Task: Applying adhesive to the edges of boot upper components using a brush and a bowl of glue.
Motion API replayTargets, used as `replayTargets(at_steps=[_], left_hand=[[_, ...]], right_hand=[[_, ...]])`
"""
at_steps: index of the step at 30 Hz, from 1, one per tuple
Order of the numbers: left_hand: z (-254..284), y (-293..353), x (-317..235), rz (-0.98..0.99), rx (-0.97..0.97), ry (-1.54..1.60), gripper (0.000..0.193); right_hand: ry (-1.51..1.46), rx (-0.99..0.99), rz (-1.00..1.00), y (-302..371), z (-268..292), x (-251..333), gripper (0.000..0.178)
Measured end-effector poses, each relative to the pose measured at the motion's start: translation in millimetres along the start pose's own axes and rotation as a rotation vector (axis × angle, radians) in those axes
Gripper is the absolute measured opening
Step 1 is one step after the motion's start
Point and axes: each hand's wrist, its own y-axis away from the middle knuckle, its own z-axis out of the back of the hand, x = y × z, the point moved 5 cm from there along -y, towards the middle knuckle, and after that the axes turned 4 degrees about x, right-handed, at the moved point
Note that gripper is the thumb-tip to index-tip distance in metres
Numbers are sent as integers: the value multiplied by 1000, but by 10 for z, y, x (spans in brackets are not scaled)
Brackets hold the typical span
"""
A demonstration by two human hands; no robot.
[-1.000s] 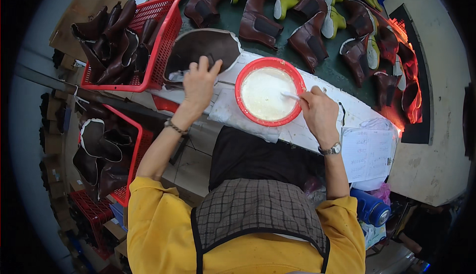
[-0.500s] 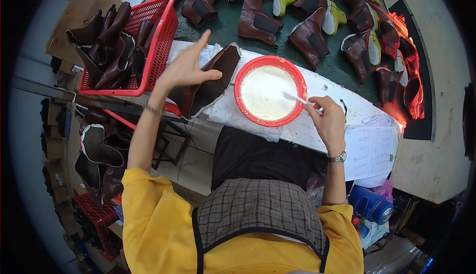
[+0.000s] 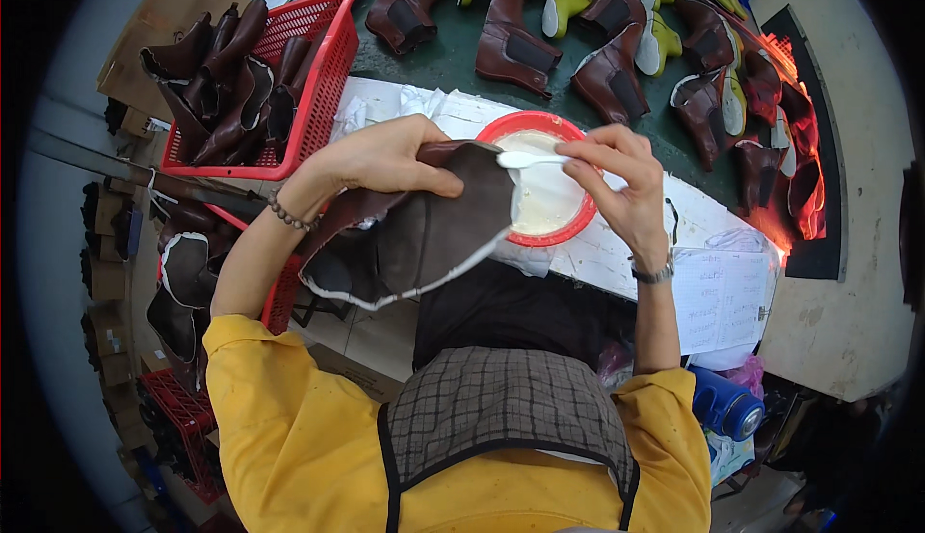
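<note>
My left hand [image 3: 395, 159] grips a dark brown leather boot upper [image 3: 424, 220], thumb on its brown inner face and the other fingers behind it. The upper is held up open, its pale raw edge running along the bottom and right side. Between the fingertips of my right hand [image 3: 621, 181] is a small white brush [image 3: 528, 159], its pale end touching or just over the upper's right edge. Behind the upper stands a red bowl [image 3: 575, 226] of creamy white liquid, partly hidden by it.
A red basket [image 3: 332, 80] of boot uppers stands at the left. Brown boots [image 3: 515, 41] and yellow-green shoe forms [image 3: 564, 8] cover the green surface [image 3: 443, 70] beyond, near a glowing orange heater [image 3: 780, 215]. Written papers [image 3: 718, 297] and a blue flask [image 3: 723, 403] are at the right.
My left hand has taken hold of the upper and raised it toward me, in front of the bowl. My right hand has brought the brush out of the bowl to the upper's edge.
</note>
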Motion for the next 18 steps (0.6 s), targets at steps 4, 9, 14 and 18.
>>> replayTargets(at_steps=[4,9,14,18], left_hand=[[83,110,14,18,-101,253,33],[153,257,-41,-174,-416,507,28],[143,140,29,-249,-539,665,30],[143,140,-6,-412,-709,705,34]], right_hand=[[-10,-83,3,-23,14,-2,19],[-41,-163,-20,166,-18,94,20],[-279,-189,-218,330,-144,-31,19],[-730,-82,-482,360,-581,-21,41]])
